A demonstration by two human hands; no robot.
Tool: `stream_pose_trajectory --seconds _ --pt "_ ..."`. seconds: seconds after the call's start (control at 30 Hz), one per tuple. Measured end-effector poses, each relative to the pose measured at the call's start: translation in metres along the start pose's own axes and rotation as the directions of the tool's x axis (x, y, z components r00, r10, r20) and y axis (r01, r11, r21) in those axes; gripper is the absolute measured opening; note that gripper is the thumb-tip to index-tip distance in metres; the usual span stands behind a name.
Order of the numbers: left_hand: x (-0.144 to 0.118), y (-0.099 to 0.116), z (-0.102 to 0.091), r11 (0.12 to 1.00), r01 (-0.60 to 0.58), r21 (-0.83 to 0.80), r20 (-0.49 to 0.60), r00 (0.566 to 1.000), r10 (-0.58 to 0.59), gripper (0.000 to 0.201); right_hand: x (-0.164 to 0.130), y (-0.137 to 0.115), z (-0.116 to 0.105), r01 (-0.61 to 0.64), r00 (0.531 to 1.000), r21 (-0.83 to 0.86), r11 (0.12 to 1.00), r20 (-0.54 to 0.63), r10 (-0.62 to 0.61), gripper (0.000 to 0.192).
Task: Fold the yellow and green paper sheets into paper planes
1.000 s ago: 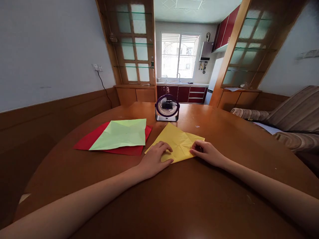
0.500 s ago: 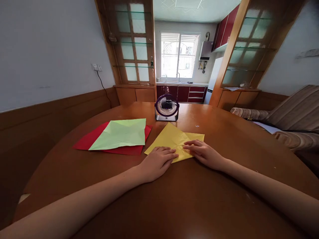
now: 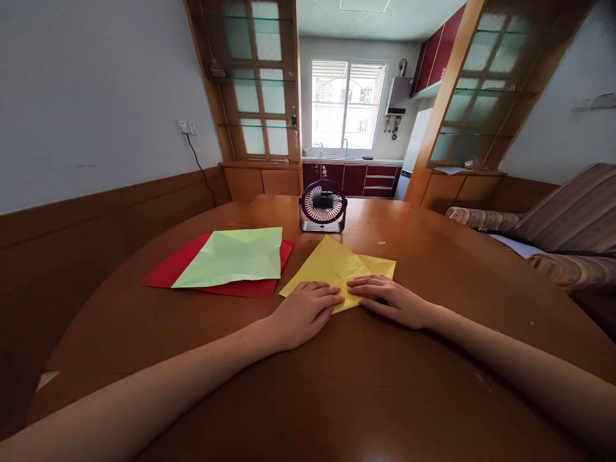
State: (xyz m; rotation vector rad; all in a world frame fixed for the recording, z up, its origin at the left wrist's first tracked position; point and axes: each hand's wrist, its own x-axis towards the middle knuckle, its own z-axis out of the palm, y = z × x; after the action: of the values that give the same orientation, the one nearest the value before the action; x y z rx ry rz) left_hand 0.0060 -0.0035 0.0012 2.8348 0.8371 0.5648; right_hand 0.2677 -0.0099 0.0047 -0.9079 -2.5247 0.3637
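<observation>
A creased sheet of yellow paper (image 3: 332, 260) lies on the table in front of me, its right side partly folded. My left hand (image 3: 305, 313) rests flat on the paper's near left part, fingers stretched toward the centre. Flat on the near right part lies my right hand (image 3: 392, 301), its fingers extended and pressing on the paper close to the left fingertips. Both hands cover portions of the near edge. To the left, a light green sheet (image 3: 235, 255) with creases lies over a red sheet (image 3: 178, 268).
A small dark purple fan (image 3: 323, 204) stands beyond the yellow paper on the brown wooden table (image 3: 308, 398). A striped armchair (image 3: 572, 218) is at the right. Behind are wooden cabinets and a kitchen window (image 3: 346, 106).
My right hand has shifted slightly left and toward me, its fingers now lying flatter on the yellow paper. My left hand stays in place.
</observation>
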Motion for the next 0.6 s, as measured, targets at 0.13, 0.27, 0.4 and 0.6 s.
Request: stream_pose_trajectory --seconds 0.13,0.27,0.4,0.6 --pt "-0.0001 0.0001 -0.0004 1.0 -0.003 -0.011 -0.007 1.0 0.003 0.034 0.0005 -0.0001 0.0002 -0.012 1.0 -0.008 1.0 0.015 0.012 0.038" --pt "-0.0001 -0.0005 0.0005 1.0 -0.006 -0.006 0.003 1.0 0.006 0.034 0.0008 -0.0006 -0.0003 -0.026 0.999 -0.03 0.999 0.035 0.027 0.039" --pt "-0.0002 -0.0003 0.0008 1.0 -0.003 0.005 0.008 1.0 0.003 0.034 0.0011 -0.0017 -0.0004 -0.029 0.999 -0.045 0.999 0.037 0.031 0.039" --pt "-0.0001 0.001 -0.001 1.0 0.002 0.001 0.009 1.0 -0.002 0.033 0.0013 -0.001 0.0001 -0.019 0.999 -0.032 0.999 0.034 0.02 0.039"
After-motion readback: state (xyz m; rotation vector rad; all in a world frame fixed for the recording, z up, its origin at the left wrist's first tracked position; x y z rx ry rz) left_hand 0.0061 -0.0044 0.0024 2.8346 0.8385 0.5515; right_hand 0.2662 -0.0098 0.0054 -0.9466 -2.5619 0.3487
